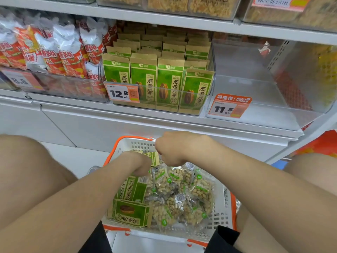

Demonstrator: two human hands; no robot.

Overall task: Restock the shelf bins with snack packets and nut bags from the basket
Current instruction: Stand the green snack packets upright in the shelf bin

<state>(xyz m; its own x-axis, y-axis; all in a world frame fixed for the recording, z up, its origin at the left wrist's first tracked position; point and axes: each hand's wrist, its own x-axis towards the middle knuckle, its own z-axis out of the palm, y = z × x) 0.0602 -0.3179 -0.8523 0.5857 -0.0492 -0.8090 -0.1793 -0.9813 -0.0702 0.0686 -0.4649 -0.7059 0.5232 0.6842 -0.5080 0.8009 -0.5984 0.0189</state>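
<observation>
Grip: right hand (pixel 173 150) clenches a green packet (pixel 154 159) over the basket (pixel 221 214); left hand (pixel 141 166) grip hidden.

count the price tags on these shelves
4: the 8.8 tag at left, the 12.8 tag at centre, the 11.5 tag right of it, and a cut-off tag at the top right edge. Others may be out of frame.

Left hand (pixel 140 165), right hand (pixel 173 150): fingers hidden; packet (pixel 154 158) between them mostly covered.
</observation>
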